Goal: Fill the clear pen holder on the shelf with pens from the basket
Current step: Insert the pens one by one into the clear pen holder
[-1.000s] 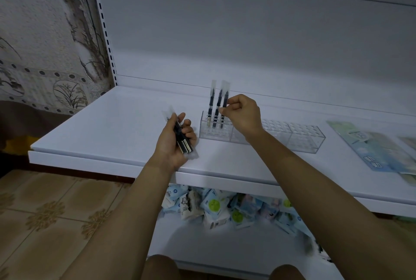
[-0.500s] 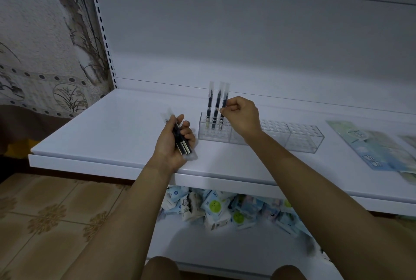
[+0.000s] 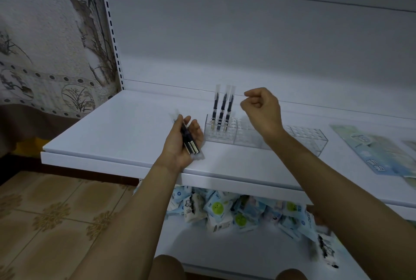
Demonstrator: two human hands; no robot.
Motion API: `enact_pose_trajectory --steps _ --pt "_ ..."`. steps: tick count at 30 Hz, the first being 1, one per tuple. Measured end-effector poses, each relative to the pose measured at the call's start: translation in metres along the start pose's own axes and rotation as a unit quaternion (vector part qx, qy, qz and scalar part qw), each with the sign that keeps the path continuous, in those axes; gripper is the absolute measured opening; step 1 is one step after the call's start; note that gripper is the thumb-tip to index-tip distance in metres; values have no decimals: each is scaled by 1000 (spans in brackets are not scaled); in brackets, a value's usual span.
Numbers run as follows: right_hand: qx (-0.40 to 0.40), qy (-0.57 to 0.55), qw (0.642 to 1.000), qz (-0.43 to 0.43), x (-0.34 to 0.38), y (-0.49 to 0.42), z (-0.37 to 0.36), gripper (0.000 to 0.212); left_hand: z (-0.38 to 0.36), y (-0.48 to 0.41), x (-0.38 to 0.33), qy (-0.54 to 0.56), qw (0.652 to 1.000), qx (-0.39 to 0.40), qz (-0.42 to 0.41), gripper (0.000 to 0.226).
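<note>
The left hand point(image 3: 180, 144) grips a bundle of pens point(image 3: 189, 140) over the shelf point(image 3: 126, 131) edge; pulling one free could spill the others. Farther in, the curled, empty right hand point(image 3: 262, 110) could knock the three pens point(image 3: 222, 106) standing in the clear pen holder point(image 3: 292, 142).

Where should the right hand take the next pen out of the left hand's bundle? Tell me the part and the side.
Pinch the labelled lower end of the pens, which juts bare past the left hand at the palm; fingers wrap the middle. Come from the right, where the empty right hand hangs, probably drawing along the tilt.
</note>
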State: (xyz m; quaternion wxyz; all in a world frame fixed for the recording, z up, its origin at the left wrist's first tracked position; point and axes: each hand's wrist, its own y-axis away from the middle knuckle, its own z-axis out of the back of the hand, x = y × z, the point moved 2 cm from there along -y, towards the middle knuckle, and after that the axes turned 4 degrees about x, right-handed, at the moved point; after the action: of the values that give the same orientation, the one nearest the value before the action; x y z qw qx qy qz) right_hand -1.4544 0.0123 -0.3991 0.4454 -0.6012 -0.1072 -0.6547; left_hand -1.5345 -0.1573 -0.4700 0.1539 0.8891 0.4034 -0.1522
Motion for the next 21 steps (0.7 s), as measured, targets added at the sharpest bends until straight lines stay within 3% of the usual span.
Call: enact_pose_trajectory --steps 6,10,21 --pt "159 86 983 31 11 39 -52 8 2 2 -1 -19 1000 0 -15 56" --pt "230 143 962 19 17 56 -84 11 7 6 -3 -83 996 -19 -9 72" --pt "231 128 963 -57 13 55 -90 11 1 9 -3 -61 998 -8 9 56"
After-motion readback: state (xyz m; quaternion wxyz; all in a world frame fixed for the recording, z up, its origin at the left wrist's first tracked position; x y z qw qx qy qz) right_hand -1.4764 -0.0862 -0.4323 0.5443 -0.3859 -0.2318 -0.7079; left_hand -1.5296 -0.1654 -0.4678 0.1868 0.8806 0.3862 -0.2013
